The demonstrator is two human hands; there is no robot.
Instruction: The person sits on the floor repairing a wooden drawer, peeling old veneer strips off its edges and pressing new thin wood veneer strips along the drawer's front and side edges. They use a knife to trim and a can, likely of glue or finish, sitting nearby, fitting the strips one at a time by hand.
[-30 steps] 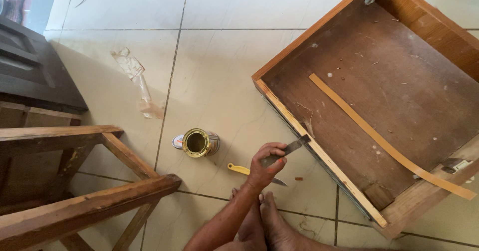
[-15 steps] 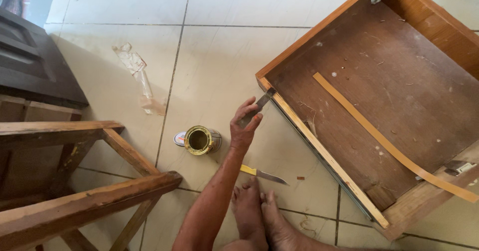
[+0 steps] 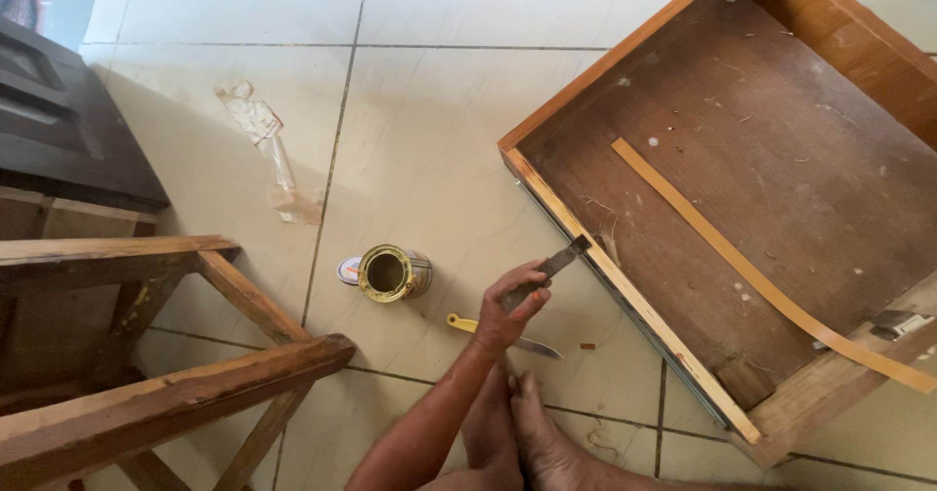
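Observation:
My left hand point(image 3: 514, 307) is shut on a flat metal blade point(image 3: 554, 262). The blade's tip rests on the pale front edge of a big wooden drawer point(image 3: 625, 291) that lies on the tiled floor. Inside the drawer lies a long yellowish strip point(image 3: 752, 271), running slantwise and sticking out past the lower right corner. Just below my hand, a yellow-handled knife point(image 3: 468, 325) lies on the tile. To the left of my hand stands an open round tin point(image 3: 387, 273). My right hand is out of view. My bare feet point(image 3: 517, 437) are beneath the hand.
A wooden frame with slanting legs point(image 3: 176, 384) fills the lower left. A dark panel point(image 3: 59, 130) sits beyond it. A crumpled clear plastic wrapper point(image 3: 265, 140) lies on the tiles at upper left. A small metal bracket point(image 3: 898, 323) is at the drawer's right corner.
The hand with the blade went up along the drawer's edge toward its far corner, then came back down to the middle of that edge. The view has shifted a little.

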